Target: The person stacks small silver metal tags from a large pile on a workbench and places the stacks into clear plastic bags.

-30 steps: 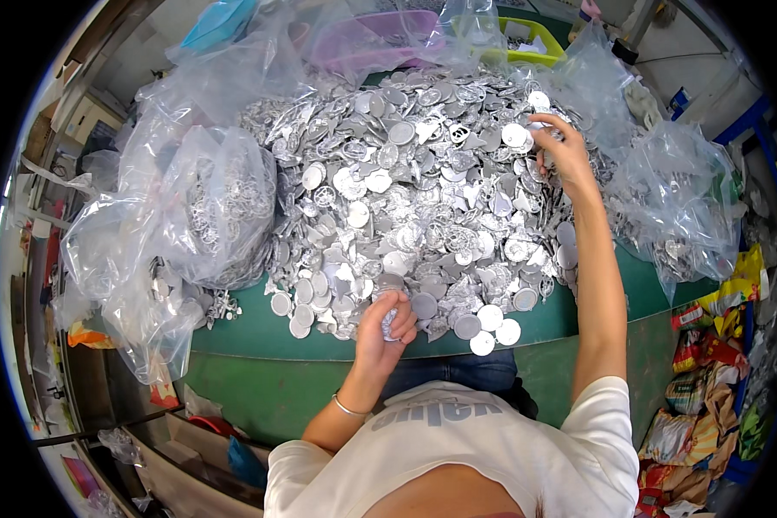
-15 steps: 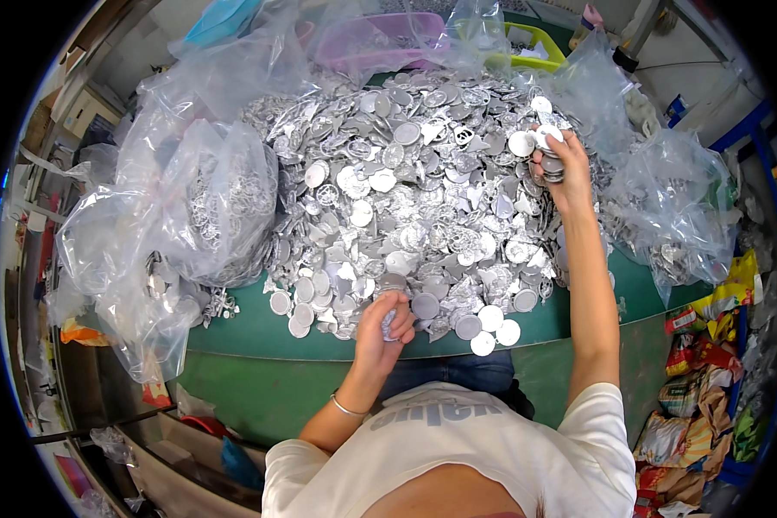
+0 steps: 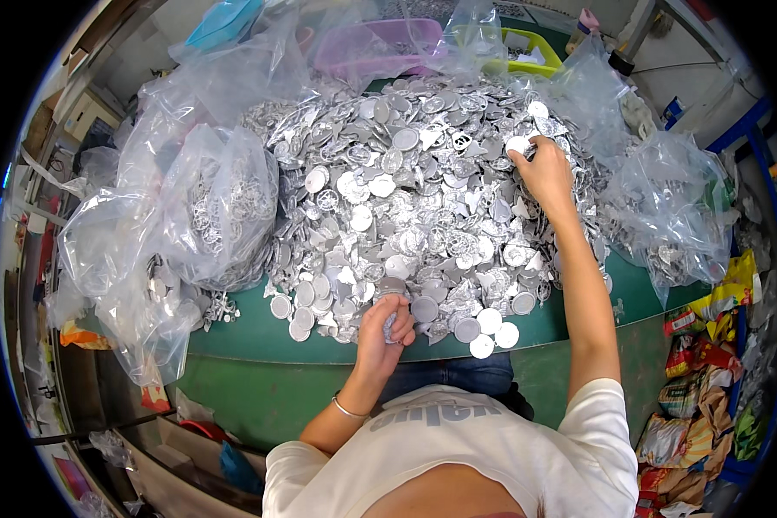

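Observation:
A wide heap of silvery metal pieces [image 3: 397,198], many of them flat round discs, covers the green table. At the heap's front edge, my left hand [image 3: 385,323] is closed round a stack of metal discs [image 3: 392,287], whose top shows above the fingers. My right hand [image 3: 547,177] reaches to the heap's far right side, back of the hand up. Its thumb and forefinger are at a pale round metal disc [image 3: 518,145]. The curled palm hides whatever else that hand holds. Several loose discs [image 3: 489,321] lie near the table's front edge.
Clear plastic bags [image 3: 220,207] of metal pieces bulge at the left, and another bag [image 3: 669,207] lies right. Behind the heap stand a purple basket [image 3: 375,47] and a yellow-green basket [image 3: 548,56]. Coloured packets [image 3: 695,388] are piled on the right, beside the table [image 3: 544,332].
My right hand has turned palm down and moved slightly left to the pale disc; the discs seen in it before are now hidden. My left hand has stayed in place.

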{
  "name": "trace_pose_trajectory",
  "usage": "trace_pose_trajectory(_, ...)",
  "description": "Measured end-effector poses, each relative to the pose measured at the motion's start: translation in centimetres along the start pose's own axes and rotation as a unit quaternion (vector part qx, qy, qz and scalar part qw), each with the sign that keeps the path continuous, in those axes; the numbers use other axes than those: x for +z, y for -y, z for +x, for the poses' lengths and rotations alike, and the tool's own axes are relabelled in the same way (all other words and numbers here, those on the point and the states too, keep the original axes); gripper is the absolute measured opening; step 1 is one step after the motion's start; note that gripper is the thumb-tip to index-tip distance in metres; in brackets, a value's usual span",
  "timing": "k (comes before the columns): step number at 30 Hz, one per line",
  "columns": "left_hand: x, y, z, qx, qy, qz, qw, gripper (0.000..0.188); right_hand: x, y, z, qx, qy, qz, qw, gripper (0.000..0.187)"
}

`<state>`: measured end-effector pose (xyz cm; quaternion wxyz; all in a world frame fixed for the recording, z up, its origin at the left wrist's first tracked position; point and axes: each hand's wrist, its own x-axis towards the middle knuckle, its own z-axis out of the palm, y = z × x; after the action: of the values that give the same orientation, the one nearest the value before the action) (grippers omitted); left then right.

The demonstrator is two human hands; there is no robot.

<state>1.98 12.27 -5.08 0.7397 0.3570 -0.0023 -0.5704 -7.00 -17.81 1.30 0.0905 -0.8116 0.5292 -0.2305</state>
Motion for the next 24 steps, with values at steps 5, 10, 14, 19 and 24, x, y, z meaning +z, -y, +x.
trace_pose_trajectory(5, 0.1, -0.1, 0.0, -0.004, 0.006, -0.012, 1.000, 0.017, 0.0, -0.3, -0.1, -0.039, -0.026, 0.224, 0.974, 0.024)
trace_pose_trajectory(10, 0.7, -0.3, 0.0, -0.042, 0.050, -0.031, 0.997, 0.017, -1.1, 0.4, -4.8, -0.065, 0.118, 0.541, 0.830, 0.013)
trace_pose_trajectory(14, 3.6, -0.5, 0.5, -0.083, 0.047, -0.006, 0.995, 0.026, -2.0, 1.6, -10.1, -0.292, 0.096, 0.409, 0.859, 0.017)
trace_pose_trajectory(19, 4.8, -0.7, 0.9, -0.088, 0.072, -0.002, 0.994, 0.025, -1.9, 2.6, -13.3, -0.440, 0.126, 0.315, 0.831, 0.026)
trace_pose_trajectory(24, 5.1, -0.1, 0.9, -0.042, 0.076, 0.005, 0.996, 0.020, -0.4, 2.2, -14.2, -0.188, 0.196, 0.559, 0.783, 0.034)
